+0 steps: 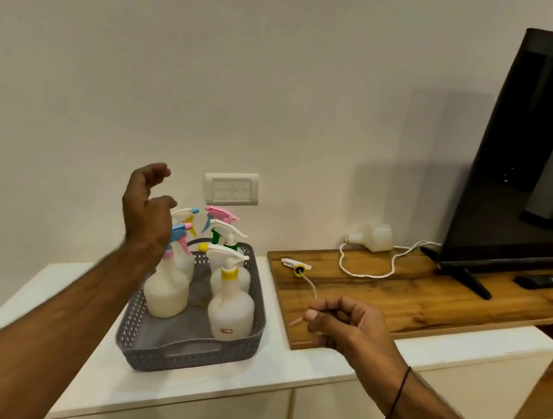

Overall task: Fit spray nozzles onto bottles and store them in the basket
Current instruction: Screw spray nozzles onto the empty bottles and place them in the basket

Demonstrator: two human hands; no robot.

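white bench (285,365) in front of me carries a grey basket (189,354) at its middle. just right of the basket, a wooden board (396,298) lies on the bench. on the board: a loose spray nozzle (297,266), an uncapped bottle (372,235) on its side, a white cord (364,271), the tv stand (473,283), a remote (551,280).

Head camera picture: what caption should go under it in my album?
Five spray bottles stand in a grey basket; one nozzle and one bare bottle wait on the wooden shelf.
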